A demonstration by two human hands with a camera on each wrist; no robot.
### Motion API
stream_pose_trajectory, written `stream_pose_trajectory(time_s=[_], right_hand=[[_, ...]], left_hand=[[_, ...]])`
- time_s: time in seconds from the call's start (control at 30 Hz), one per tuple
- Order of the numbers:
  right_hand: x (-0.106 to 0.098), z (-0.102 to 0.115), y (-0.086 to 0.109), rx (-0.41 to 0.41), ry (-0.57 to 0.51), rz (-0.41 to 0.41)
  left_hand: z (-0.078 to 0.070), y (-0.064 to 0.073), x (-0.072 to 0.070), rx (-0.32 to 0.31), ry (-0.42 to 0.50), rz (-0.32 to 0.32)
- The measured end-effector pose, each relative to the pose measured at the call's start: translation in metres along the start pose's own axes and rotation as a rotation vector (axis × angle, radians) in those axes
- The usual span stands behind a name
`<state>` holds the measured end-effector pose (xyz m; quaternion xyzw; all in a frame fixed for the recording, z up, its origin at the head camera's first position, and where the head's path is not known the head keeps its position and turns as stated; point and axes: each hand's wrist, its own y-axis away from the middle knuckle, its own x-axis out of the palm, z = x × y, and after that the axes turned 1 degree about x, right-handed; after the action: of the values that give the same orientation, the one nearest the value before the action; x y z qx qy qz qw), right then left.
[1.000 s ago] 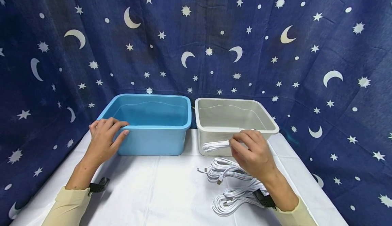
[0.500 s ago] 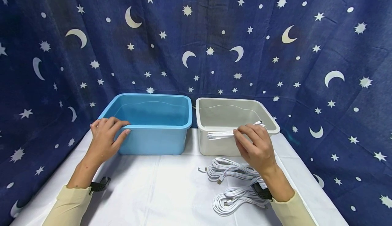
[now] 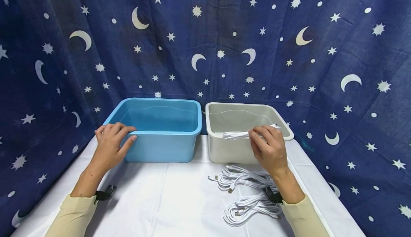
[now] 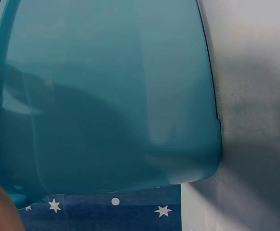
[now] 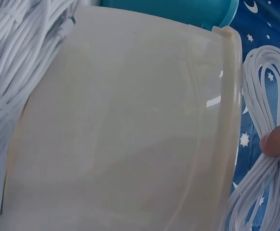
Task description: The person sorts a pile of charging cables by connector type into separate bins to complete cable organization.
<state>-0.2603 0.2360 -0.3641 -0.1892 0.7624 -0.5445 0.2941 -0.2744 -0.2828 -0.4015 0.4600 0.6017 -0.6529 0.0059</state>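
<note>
Before a starry curtain [image 3: 179, 51], the left hand [image 3: 110, 146] gripped the blue bin [image 3: 160, 148]; above the grey bin [image 3: 229, 153], the right hand [image 3: 270, 149] pinched a cable bundle [image 3: 236, 135] whose loop only the right-wrist view bared.

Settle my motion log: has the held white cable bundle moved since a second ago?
Yes: in the head view, the held bundle rose relative to the gray bin, from below its front rim to overlapping it.

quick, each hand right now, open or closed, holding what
Left hand: closed on the blue bin at its rim.
Right hand: closed, holding a bundled white cable.
</note>
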Motion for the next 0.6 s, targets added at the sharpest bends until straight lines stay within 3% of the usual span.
stream_pose_trajectory(time_s=[0.6], right_hand=[[0.013,-0.002,0.011,0.122,0.086,0.042]], left_hand=[[0.001,0.000,0.001,0.008,-0.002,-0.002]])
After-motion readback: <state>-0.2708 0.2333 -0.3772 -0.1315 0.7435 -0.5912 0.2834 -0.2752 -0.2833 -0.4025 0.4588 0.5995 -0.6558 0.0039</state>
